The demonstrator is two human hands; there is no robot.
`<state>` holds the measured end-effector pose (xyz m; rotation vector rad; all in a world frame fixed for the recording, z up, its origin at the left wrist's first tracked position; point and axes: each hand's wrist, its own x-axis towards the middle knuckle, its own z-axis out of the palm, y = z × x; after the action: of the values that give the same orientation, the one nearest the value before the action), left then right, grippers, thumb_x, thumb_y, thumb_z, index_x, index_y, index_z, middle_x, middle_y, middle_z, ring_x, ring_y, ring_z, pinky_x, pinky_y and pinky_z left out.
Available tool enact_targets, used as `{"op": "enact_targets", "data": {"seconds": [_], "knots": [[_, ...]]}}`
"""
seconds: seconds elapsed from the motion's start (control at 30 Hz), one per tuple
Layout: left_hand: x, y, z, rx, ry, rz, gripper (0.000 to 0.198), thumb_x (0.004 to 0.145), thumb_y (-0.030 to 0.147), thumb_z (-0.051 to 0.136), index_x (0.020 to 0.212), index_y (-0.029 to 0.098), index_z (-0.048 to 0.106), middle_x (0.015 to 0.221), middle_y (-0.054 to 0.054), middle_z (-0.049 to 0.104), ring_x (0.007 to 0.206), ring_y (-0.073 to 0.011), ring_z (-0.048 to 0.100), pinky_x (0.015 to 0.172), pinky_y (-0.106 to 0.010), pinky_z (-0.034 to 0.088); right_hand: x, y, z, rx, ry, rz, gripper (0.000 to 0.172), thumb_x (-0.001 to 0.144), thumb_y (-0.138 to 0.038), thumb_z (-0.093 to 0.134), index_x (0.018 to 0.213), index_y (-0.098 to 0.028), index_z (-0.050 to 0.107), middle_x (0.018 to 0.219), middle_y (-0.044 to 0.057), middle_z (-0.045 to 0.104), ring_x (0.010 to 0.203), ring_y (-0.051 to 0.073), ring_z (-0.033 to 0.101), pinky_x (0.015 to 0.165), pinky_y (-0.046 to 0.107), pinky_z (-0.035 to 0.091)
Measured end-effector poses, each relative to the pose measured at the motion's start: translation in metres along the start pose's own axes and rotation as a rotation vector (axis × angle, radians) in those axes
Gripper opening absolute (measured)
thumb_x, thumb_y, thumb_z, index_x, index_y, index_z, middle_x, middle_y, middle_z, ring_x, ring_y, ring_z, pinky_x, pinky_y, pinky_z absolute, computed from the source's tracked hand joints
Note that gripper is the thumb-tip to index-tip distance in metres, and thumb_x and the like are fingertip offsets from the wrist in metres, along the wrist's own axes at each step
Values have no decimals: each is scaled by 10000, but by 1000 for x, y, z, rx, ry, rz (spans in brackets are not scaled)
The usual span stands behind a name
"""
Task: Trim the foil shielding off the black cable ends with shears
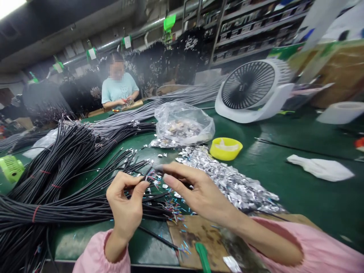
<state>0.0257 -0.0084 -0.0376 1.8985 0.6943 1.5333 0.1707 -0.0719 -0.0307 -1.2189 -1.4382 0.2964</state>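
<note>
My left hand [126, 201] pinches a thin black cable [146, 175] near its stripped end, between thumb and forefinger. Close on its right, my right hand [193, 185] has thumb and forefinger drawn together by the cable's tip; what lies between them is too small to make out. Below and behind the hands, more black cables [93, 212] end in stripped red, blue and white wires [174, 210]. A heap of silvery foil scraps [224, 178] lies just beyond my right hand.
Red-tied cable bundles [36, 174] fill the left. A clear plastic bag [184, 123], a yellow bowl [226, 149] and a white fan [253, 91] stand farther back. A green-handled tool [202, 258] lies on cardboard [184, 231] in front. Across the table a person [119, 87] works.
</note>
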Motion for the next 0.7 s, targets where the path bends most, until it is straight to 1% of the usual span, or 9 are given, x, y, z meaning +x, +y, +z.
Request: {"op": "enact_targets", "data": {"seconds": [0.1, 0.2, 0.33, 0.43, 0.5, 0.7], "knots": [[-2, -1, 0, 53, 14, 117, 111, 696, 102, 692, 668, 183, 622, 617, 50, 570, 569, -67, 514, 524, -172, 400, 0, -3, -1, 64, -39, 0, 234, 874, -307, 488, 827, -174, 674, 701, 30, 630, 622, 126, 572, 540, 219, 460], [-3, -2, 0, 74, 8, 188, 135, 687, 77, 697, 669, 176, 607, 620, 54, 553, 564, -64, 508, 519, -176, 403, 1, -4, -1, 91, -43, 7, 257, 872, -318, 495, 805, -163, 689, 638, 22, 607, 565, 114, 547, 493, 205, 434], [-4, -2, 1, 111, 0, 257, 143, 701, 60, 681, 675, 168, 590, 626, 52, 536, 567, -63, 502, 523, -182, 416, 1, -4, -1, 97, -36, -3, 261, 871, -304, 500, 777, -159, 696, 631, 22, 610, 564, 114, 539, 502, 209, 427], [-4, -2, 1, 141, 19, 306, 126, 730, 57, 653, 708, 168, 595, 640, 47, 538, 568, -60, 501, 527, -182, 425, 1, -5, -1, 99, -45, -9, 275, 873, -299, 494, 743, -159, 692, 617, 19, 603, 551, 111, 529, 498, 210, 422], [-3, -1, 0, 189, 29, 352, 125, 742, 51, 639, 715, 165, 594, 640, 45, 543, 563, -56, 500, 526, -177, 427, 1, -5, -2, 97, -50, 1, 274, 868, -298, 497, 730, -158, 688, 619, 20, 608, 554, 114, 534, 500, 211, 425], [1, 8, -2, 355, 37, 504, 149, 747, 30, 611, 656, 144, 579, 582, 22, 568, 539, -64, 511, 521, -174, 425, 1, -4, -2, 53, -54, 30, 296, 861, -317, 493, 699, -159, 683, 618, 31, 616, 546, 126, 534, 483, 226, 418]]}}
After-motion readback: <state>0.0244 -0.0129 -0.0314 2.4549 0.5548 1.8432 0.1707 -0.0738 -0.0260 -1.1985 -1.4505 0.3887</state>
